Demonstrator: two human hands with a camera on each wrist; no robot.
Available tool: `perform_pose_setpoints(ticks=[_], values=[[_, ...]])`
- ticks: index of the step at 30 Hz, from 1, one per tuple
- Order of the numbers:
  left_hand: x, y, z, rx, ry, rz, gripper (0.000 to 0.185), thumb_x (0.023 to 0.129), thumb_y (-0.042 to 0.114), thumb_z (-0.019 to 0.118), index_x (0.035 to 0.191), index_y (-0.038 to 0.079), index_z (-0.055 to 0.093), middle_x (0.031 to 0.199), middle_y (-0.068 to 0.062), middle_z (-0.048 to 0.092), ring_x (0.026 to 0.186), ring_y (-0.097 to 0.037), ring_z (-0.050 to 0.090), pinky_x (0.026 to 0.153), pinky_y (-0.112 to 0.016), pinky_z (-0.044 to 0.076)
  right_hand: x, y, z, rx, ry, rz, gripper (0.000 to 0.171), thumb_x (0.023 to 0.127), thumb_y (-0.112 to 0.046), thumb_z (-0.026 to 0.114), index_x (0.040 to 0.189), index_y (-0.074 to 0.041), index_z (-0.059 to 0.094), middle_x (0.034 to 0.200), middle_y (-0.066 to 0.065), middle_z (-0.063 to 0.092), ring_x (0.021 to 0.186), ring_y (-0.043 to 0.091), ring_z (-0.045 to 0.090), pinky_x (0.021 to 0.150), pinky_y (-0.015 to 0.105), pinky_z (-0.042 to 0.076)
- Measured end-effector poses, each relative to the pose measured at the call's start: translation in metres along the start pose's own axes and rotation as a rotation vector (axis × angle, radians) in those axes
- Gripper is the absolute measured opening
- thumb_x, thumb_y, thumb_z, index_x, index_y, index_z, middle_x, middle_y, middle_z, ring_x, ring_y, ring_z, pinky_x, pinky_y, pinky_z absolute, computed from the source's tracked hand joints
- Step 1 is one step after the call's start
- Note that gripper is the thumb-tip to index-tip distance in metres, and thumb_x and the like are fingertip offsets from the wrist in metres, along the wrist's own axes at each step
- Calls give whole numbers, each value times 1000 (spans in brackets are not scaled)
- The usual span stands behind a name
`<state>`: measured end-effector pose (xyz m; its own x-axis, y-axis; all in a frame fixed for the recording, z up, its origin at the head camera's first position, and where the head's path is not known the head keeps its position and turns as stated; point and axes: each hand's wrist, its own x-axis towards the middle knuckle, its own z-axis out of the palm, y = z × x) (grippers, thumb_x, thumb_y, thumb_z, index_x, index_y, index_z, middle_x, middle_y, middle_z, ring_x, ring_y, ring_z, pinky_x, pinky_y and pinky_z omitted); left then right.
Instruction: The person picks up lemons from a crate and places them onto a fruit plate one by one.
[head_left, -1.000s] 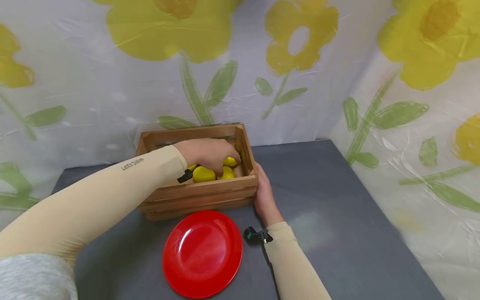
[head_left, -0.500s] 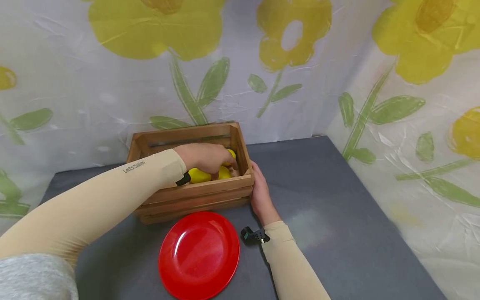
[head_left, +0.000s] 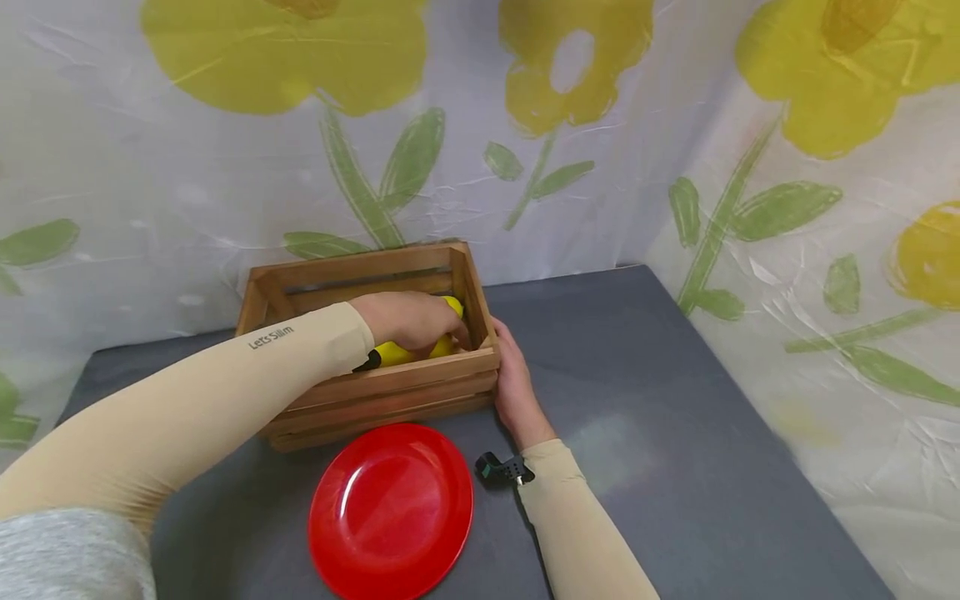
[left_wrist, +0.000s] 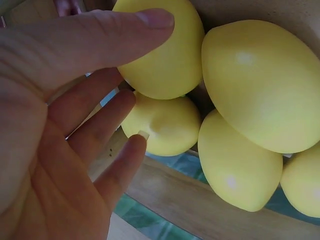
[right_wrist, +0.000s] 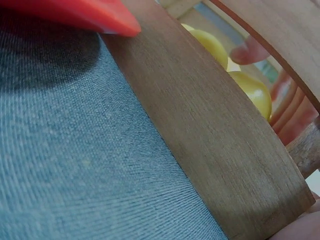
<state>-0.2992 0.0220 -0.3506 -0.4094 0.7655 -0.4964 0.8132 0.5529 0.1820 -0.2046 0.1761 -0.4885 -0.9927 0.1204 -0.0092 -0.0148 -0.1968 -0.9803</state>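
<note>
Two hands work at a wooden crate [head_left: 390, 387] on a dark grey cloth-covered table [head_left: 675, 433], backed and flanked on the right by a white sheet printed with yellow flowers and green leaves [head_left: 570, 100].

Inside the crate, the left hand [head_left: 408, 318] has its fingers [left_wrist: 107, 112] spread fairly wide and only lightly bent. The thumb lies over the top of one yellow lemon [left_wrist: 165, 55], and the fingertips touch a second lemon [left_wrist: 165, 127] beneath it; the grip has not closed round either. More lemons [left_wrist: 260, 85] are packed just beside these, touching one another, in the crate's right end.

The right hand [head_left: 510, 383] rests against the outside of the crate's right end wall, fingers fairly straight along the wood; the right wrist view shows only the slatted side [right_wrist: 210, 140] and lemons through the gap, so how firmly it presses I cannot tell.

A red plate [head_left: 392, 510] lies just in front of the crate, near its front slats, between the two forearms. Open grey surface extends to the right of the crate, as far as the table's right edge by the sheet.
</note>
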Motion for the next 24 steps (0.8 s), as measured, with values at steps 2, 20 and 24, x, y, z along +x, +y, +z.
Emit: perform_pose_setpoints(ticks=[2,20,24], values=[[0,1,-1,12,-14,-4,66,91,-12,60,148,21,68,141,-2,72,120,-23,67,102,-39,59,0,0,0,7,-7,2,51,110,-30,40,159,-19,53,166,8,47,153,31,44,125,53,36],[7,1,0,99,-122,0,63,94,-10,63,147,23,68,135,-7,69,106,-23,60,98,-38,57,1,2,-2,-4,-16,12,51,111,-32,38,160,-21,51,168,6,45,155,31,42,127,56,34],[7,2,-2,86,-128,-37,64,96,-9,62,147,27,68,128,-7,69,105,-23,59,101,-40,54,1,1,-2,-17,-4,11,51,111,-32,39,159,-23,52,168,4,45,155,30,42,128,58,34]])
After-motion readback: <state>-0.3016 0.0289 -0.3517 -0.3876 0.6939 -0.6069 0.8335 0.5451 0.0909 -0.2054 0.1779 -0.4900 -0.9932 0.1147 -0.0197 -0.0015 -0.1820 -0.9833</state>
